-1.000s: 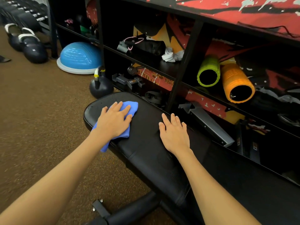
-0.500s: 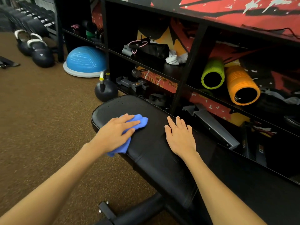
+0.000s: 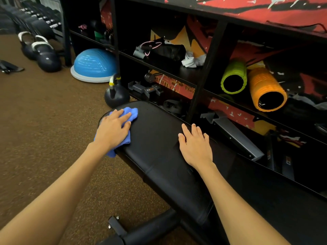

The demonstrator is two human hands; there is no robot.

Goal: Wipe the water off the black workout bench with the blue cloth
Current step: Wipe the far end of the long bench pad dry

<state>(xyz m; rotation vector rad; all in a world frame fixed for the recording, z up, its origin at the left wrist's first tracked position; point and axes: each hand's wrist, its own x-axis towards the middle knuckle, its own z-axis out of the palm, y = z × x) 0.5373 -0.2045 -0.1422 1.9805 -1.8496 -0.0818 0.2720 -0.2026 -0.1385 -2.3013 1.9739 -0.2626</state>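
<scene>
Blue cloth (image 3: 132, 113) slid w/ left hand (image 3: 111, 131) toward bench (image 3: 159, 142) end.

Nothing written here can be read for certain. The red panel (image 3: 174, 84) behind the lower shelf carries dark marks like lettering, too blurred to make out. A grey bracket (image 3: 141, 88) on that shelf bears a small orange label, too small to read.

Left hand (image 3: 113, 129) presses blue cloth (image 3: 131, 112) on bench (image 3: 159, 147); right hand (image 3: 196, 147) flat.
</scene>
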